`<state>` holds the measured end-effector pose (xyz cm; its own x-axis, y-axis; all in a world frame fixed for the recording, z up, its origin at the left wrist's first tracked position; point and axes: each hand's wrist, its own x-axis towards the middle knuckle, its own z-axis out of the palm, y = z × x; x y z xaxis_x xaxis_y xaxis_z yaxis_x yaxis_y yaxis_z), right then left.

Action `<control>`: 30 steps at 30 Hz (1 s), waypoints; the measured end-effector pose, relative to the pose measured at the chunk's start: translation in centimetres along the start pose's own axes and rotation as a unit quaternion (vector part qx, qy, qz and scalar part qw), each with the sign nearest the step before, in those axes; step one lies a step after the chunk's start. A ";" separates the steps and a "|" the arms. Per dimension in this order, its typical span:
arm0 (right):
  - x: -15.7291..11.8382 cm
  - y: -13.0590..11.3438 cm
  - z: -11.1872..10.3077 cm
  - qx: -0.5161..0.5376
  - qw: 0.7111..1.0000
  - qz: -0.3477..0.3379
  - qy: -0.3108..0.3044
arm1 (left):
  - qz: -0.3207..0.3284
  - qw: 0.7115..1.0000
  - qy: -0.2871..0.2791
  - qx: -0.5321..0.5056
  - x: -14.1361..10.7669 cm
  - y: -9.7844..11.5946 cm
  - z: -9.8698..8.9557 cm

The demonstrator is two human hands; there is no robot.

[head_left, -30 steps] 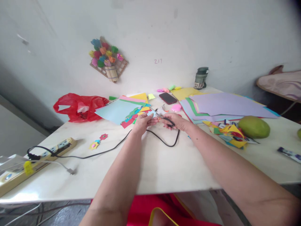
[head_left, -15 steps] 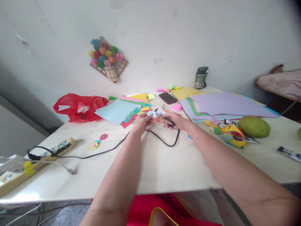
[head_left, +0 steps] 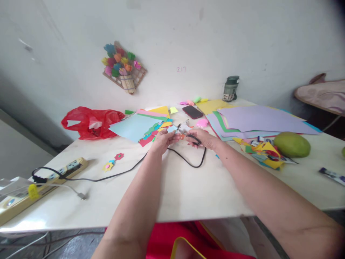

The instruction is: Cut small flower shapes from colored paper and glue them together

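Since earlier frame, L hand (head_left: 163,140) shifts only v. slightly. Its fingers pinch light-blue paper (head_left: 171,128); R hand (head_left: 203,138) has fingers closed round scissors (head_left: 193,137) (blades beside paper, approx.), over mid table (head_left: 202,190).

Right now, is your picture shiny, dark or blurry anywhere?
Head view: bright glare whitens the table at its near left corner; head view: the top right corner falls dark; head view: the image looks soft, so fine detail on the scissors in the right hand is hard to make out.
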<state>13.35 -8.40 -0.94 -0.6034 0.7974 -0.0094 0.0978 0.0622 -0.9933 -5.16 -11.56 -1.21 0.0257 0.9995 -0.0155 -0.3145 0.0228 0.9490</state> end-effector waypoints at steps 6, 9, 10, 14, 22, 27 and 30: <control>-0.1 0.1 -0.1 -0.029 1.000 -0.006 0.006 | -0.005 0.999 -0.038 0.024 0.5 -0.4 -0.5; -0.2 0.0 0.0 -0.048 0.999 -0.004 0.011 | -0.009 0.999 -0.046 0.028 0.6 -0.4 -0.5; -0.3 -0.1 0.0 -0.051 0.999 -0.002 0.013 | -0.008 0.998 -0.046 0.029 0.6 -0.4 -0.5; -0.6 -0.7 0.2 -0.047 0.998 0.019 0.027 | -0.010 0.998 -0.046 0.042 0.6 -0.4 -0.7; -0.5 -0.7 -0.1 -0.043 0.999 0.015 0.011 | -0.001 0.998 -0.058 0.039 0.9 -0.7 -1.2; -0.2 -0.3 -0.2 -0.066 0.997 0.021 0.017 | -0.001 0.999 -0.046 0.028 0.8 -0.5 -1.1; -0.3 -0.4 -0.1 -0.061 0.998 0.021 0.018 | -0.003 0.999 -0.040 0.020 0.8 -0.4 -1.0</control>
<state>13.56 -8.63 -0.57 -0.5681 0.8218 -0.0439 0.2198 0.1001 -0.9704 -5.93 -10.74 -1.93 0.1033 0.9946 0.0013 -0.2759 0.0274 0.9608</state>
